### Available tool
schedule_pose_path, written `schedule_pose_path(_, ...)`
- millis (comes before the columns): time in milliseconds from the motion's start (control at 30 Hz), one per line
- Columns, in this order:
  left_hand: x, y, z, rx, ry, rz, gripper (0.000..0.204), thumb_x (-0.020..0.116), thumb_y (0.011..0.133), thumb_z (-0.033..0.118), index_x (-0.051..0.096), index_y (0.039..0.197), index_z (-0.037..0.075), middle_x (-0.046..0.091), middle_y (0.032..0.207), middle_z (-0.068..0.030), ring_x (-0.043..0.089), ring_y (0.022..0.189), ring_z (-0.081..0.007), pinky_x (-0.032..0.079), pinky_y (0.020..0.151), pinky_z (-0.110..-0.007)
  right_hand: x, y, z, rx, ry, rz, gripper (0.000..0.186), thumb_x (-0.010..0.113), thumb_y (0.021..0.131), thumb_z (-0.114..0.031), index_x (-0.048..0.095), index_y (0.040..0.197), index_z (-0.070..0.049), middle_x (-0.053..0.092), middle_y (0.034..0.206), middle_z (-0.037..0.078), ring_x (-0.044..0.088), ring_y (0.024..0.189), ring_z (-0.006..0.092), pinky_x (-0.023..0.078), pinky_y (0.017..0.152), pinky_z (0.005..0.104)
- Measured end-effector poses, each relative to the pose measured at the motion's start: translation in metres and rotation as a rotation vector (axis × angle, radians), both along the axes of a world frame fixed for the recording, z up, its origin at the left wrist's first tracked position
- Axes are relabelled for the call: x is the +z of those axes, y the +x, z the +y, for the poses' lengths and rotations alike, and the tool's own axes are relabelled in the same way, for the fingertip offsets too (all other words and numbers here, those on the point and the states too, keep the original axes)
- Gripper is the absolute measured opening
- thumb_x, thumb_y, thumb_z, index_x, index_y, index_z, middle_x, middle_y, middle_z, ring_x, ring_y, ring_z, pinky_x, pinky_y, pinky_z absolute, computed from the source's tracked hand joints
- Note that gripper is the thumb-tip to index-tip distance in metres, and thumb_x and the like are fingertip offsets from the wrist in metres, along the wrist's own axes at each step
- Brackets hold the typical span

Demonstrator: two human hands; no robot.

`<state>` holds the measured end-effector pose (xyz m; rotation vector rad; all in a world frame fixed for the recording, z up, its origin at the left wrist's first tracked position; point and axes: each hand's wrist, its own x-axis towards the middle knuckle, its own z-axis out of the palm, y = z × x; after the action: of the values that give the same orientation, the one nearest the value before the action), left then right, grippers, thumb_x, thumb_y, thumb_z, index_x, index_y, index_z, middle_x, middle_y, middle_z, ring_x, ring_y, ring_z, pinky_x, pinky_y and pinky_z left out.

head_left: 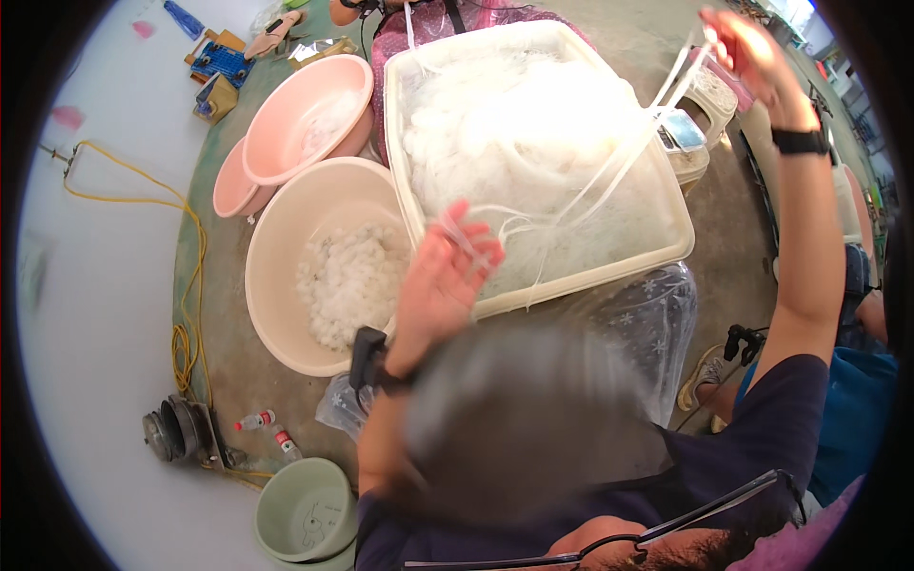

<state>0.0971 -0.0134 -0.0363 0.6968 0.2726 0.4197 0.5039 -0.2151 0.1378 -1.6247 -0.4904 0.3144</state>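
Your right hand (752, 62) is raised beyond the far right of the tray (609, 273), fingers bent, appearing to pinch the upper ends of the white strands (657, 113); glare blurs the fingertips, so the exact contact is unclear. Your left hand (440, 285) is palm up by the tray's near left edge, fingers apart and half curled, a thin clear wisp (464, 242) lying across them rather than clamped. Risk, as judged: the strands could slip or part if you lift much further, since the hold looks to be at the tips only and their lower ends seem to run into the fluff (476, 124). They could also tangle, because the lower part loops loosely over the tray. A snag is possible at the right rim, where they cross; touching or just above it, I cannot tell. The black strap (367, 360) on your left wrist could catch the wisp if that hand turns. Position: the strands hang below and inward of your right fingers, slanting down-left across the tray to a bend just right of your left fingertips; the basin (271, 252) of white balls (347, 285) sits left of that hand.
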Motion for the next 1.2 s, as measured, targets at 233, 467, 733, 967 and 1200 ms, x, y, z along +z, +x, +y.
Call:
schedule_pose_path(233, -0.076, -0.038, -0.044, -0.23, -0.01, 0.448, 0.055, 0.048, 0.108, 0.039, 0.046, 0.15, 0.004, 0.064, 0.127, -0.0115, 0.062, 0.112, -0.0277, 0.05, 0.107, -0.05, 0.051, -0.042, 0.057, 0.212, 0.051, -0.383, 0.012, 0.066, 0.097, -0.017, 0.072, 0.097, -0.006, 0.065, 0.077, 0.0, 0.057, 0.063, 0.0089, 0.046, 0.059, 0.0228)
schedule_pose_path(467, -0.046, -0.043, -0.04, -0.28, -0.098, 0.092, 0.075, 0.037, 0.108, 0.059, 0.03, 0.161, 0.007, 0.038, 0.161, -0.0157, 0.042, 0.144, -0.0335, 0.043, 0.113, -0.062, -0.094, -0.156, 0.071, 0.702, -0.394, 0.129, 0.026, 0.068, 0.1, -0.035, 0.074, 0.1, -0.009, 0.067, 0.079, 0.0, 0.057, 0.066, 0.0071, 0.047, 0.061, 0.0241)
schedule_pose_path(733, -0.044, -0.045, -0.043, -0.291, 0.349, 0.204, 0.079, 0.033, 0.107, 0.063, 0.022, 0.166, 0.012, 0.019, 0.172, -0.0084, 0.027, 0.155, -0.0301, 0.045, 0.113, -0.06, -0.174, -0.243, 0.056, 0.854, -0.163, 0.682, 0.02, 0.075, 0.094, -0.015, 0.071, 0.108, -0.002, 0.07, 0.083, 0.002, 0.062, 0.071, 0.0066, 0.046, 0.062, 0.0218)
schedule_pose_path(967, -0.077, -0.043, -0.046, -0.294, 0.806, 0.38, 0.062, 0.061, 0.093, 0.007, 0.042, 0.152, 0.007, 0.045, 0.146, -0.0081, 0.054, 0.123, -0.0207, 0.054, 0.091, -0.039, -0.162, -0.244, 0.061, 0.929, -0.279, 0.077, 0.031, 0.076, 0.092, -0.02, 0.071, 0.111, 0.004, 0.07, 0.08, 0.004, 0.063, 0.072, 0.0078, 0.05, 0.065, 0.0262)
schedule_pose_path(1200, -0.068, -0.044, -0.056, -0.171, 1.346, 0.339, 0.063, 0.068, 0.088, 0.004, 0.048, 0.148, 0.006, 0.052, 0.137, -0.0076, 0.06, 0.107, -0.018, 0.051, 0.085, -0.032, -0.168, -0.24, 0.059, 0.964, -0.379, -0.09, 0.031, 0.077, 0.09, -0.022, 0.072, 0.102, 0.005, 0.07, 0.078, 0.009, 0.062, 0.07, 0.0112, 0.051, 0.065, 0.0292)
